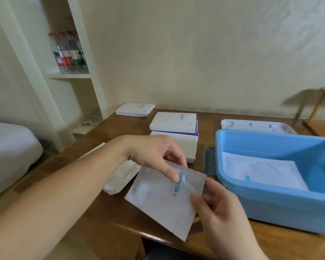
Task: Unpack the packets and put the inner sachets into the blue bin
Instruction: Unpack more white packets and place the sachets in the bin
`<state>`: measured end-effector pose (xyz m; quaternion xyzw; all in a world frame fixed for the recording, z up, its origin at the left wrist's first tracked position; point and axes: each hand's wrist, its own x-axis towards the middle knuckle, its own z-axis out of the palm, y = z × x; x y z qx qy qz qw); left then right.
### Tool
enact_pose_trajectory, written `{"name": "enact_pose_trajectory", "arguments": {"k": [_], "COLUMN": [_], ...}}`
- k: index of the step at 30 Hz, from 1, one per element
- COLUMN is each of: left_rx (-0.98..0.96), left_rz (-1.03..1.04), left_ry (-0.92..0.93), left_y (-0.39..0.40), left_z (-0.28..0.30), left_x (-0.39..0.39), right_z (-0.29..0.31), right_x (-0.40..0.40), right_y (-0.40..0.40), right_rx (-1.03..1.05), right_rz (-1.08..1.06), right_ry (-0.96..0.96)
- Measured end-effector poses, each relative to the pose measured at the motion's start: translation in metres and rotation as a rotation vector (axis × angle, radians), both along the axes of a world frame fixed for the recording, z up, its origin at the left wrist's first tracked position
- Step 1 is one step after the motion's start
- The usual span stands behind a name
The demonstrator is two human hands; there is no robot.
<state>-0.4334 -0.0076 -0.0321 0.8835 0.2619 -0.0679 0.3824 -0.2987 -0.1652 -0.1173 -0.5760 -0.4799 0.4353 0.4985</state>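
Sachet, silvery and flat, is held above the table edge just left of the bin. Left hand pinches its top edge, thumb on the printed face; right hand pinches its right edge. One sachet already lies in the bin. Boxes wait behind, farther left of the bin, and an opened box lies under the left wrist. This looks like the transfer step: next, carry it rightward over the bin wall and let go.

Matt silvery foil sachet, glossy blue plastic bin, polished wooden table.
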Motion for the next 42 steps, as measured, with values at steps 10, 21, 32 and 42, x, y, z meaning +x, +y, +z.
{"name": "enact_pose_trajectory", "arguments": {"k": [10, 21, 32, 42], "left_rx": [-0.577, -0.452, 0.528, 0.579], "left_rz": [0.565, 0.608, 0.297, 0.037], "left_ry": [-0.854, -1.171, -0.533, -0.005], "left_y": [-0.039, -0.052, -0.017, -0.024], "left_z": [0.008, 0.041, 0.020, 0.006], "left_x": [0.025, 0.074, 0.122, 0.138], "right_z": [0.020, 0.099, 0.109, 0.089], "right_x": [0.009, 0.120, 0.222, 0.200], "right_y": [-0.033, -0.040, 0.034, 0.040], "right_rx": [0.382, 0.433, -0.117, -0.260], "right_rz": [-0.079, -0.232, -0.012, 0.152], "right_ry": [0.131, -0.089, -0.712, -1.049]}}
